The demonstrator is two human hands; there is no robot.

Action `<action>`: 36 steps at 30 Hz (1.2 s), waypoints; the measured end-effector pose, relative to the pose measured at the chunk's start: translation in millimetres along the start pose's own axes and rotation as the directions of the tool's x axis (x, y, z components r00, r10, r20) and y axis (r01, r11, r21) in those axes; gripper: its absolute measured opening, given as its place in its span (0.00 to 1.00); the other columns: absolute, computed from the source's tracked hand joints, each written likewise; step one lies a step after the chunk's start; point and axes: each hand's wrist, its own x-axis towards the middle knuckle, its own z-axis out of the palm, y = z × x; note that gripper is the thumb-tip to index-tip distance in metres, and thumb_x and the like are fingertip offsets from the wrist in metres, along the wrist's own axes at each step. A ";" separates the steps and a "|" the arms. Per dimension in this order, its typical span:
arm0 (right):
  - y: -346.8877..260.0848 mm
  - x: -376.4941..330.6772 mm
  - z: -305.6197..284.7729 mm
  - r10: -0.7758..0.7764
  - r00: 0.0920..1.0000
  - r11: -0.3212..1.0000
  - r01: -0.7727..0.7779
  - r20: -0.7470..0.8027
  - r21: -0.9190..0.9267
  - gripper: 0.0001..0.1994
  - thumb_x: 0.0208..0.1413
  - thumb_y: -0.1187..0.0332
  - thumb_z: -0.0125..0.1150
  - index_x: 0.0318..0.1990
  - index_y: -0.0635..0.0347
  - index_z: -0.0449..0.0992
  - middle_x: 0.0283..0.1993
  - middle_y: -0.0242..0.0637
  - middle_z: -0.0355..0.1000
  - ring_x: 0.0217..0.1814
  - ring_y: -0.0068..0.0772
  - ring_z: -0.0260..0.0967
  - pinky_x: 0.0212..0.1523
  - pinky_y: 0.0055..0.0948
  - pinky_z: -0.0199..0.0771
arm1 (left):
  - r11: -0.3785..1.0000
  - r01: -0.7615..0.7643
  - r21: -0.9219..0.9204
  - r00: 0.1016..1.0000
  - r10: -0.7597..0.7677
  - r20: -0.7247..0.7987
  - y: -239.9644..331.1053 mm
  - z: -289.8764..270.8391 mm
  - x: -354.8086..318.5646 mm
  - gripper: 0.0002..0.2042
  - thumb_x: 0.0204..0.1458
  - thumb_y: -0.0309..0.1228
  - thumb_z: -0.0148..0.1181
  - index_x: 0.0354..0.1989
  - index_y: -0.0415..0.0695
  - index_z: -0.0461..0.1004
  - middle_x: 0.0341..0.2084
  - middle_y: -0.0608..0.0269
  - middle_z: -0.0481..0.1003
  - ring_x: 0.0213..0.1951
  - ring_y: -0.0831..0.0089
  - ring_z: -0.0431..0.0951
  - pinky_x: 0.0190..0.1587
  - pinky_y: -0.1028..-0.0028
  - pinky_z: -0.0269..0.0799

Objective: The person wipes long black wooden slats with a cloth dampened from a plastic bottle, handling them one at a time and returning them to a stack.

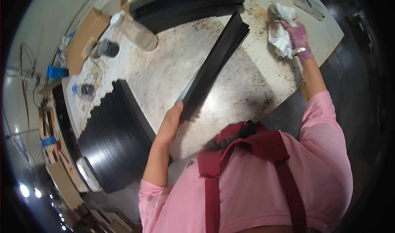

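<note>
A long black moulding strip (212, 66) with a grooved profile slants across the worktable (160, 80). Its near end is gripped by my bare left hand (168, 126), the thumb lying along the edge. On my right hand (299, 37) is a pink patterned glove, with a metallic band at the wrist. The gloved fingers are closed on a crumpled white cloth (279, 35) at the table's right side, apart from the strip. Cloth folds hide part of those fingers.
Similar black strips are stacked at the left (119, 138) and at the back (185, 6). Between them stand a cloudy plastic bottle (138, 33), a dark jar (108, 48) and cardboard (84, 39). A grey rectangular block (308, 5) lies near the far right edge.
</note>
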 end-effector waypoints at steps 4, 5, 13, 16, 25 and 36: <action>-71.4 -68.1 36.6 -0.210 0.971 0.974 0.218 0.115 -0.063 0.12 0.53 0.66 0.62 0.42 0.63 0.76 0.34 0.38 0.77 0.33 0.25 0.74 0.36 0.26 0.76 | 0.639 0.268 -0.721 0.963 -0.159 0.216 -38.6 13.4 -4.0 0.24 0.60 0.50 0.47 0.51 0.40 0.68 0.35 0.53 0.77 0.33 0.70 0.77 0.26 0.76 0.72; -91.2 -91.3 47.9 -0.282 0.938 0.942 0.310 0.201 -0.127 0.12 0.53 0.66 0.62 0.42 0.62 0.75 0.33 0.38 0.77 0.33 0.26 0.75 0.36 0.27 0.76 | 0.586 0.265 -0.766 0.964 -0.163 0.209 -40.1 20.7 -6.1 0.24 0.60 0.50 0.46 0.53 0.40 0.67 0.38 0.52 0.76 0.36 0.68 0.78 0.28 0.73 0.73; -96.5 -227.9 163.3 -0.604 0.261 0.568 0.804 0.753 0.177 0.09 0.55 0.67 0.51 0.40 0.62 0.72 0.38 0.40 0.70 0.40 0.36 0.71 0.40 0.35 0.74 | 0.356 0.311 -0.881 0.935 0.052 0.351 -85.6 28.1 11.2 0.23 0.63 0.45 0.36 0.54 0.38 0.65 0.41 0.50 0.74 0.38 0.66 0.76 0.38 0.74 0.75; -97.3 -151.5 150.6 -0.127 0.637 0.895 0.405 0.760 -0.190 0.11 0.58 0.65 0.49 0.41 0.63 0.71 0.40 0.43 0.70 0.41 0.41 0.71 0.41 0.37 0.74 | 0.441 0.314 -0.841 0.936 0.006 0.353 -91.2 32.9 5.7 0.23 0.62 0.43 0.42 0.55 0.35 0.64 0.40 0.42 0.73 0.35 0.66 0.76 0.28 0.77 0.72; -85.4 -167.9 172.4 -0.601 0.442 0.494 0.860 0.665 -0.125 0.11 0.46 0.71 0.58 0.40 0.55 0.74 0.31 0.39 0.72 0.36 0.40 0.73 0.41 0.36 0.73 | 0.333 0.323 -0.886 0.946 -0.118 0.301 -101.9 23.6 -11.7 0.26 0.62 0.45 0.39 0.56 0.34 0.62 0.41 0.42 0.71 0.33 0.62 0.75 0.33 0.73 0.75; -52.6 -82.1 178.0 -0.339 0.723 0.754 0.591 0.602 -0.286 0.15 0.51 0.62 0.59 0.45 0.57 0.71 0.41 0.40 0.73 0.42 0.35 0.73 0.40 0.34 0.75 | 0.466 0.353 -0.811 0.929 -0.073 0.363 -101.9 8.4 -28.0 0.23 0.63 0.45 0.36 0.50 0.37 0.67 0.38 0.49 0.75 0.34 0.65 0.76 0.34 0.72 0.73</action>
